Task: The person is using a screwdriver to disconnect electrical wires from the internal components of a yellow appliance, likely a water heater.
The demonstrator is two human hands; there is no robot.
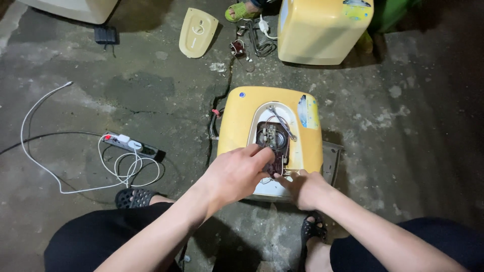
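Black-clad knees and black perforated slippers (132,197) are seen lowest in the view, on the cracked concrete floor (403,126). Just beyond them, the left hand (237,174) is closed, its fingertips pinched on the lower edge of a dark circuit board (275,158); the right hand (305,187) is curled at the board's bottom right corner, though whether it is clamped on anything cannot be told. The board is set in the open oval hatch of a yellow water heater (237,118), lying flat on the floor directly ahead of both hands. Its long axis is run away from the person, and the left hand is the nearer to it. A rectangular blue-and-white label (307,112) is stuck on the casing right of the hatch, and a small blue round sticker (242,94) near its far left corner. To the left, a power strip (132,144) with a white cable is noted. Farther off, a detached cream hatch cover (197,31), loose wiring (254,40) and a second yellow heater (322,30) carrying a corner label are seen, beside another person's green sandal (241,10).
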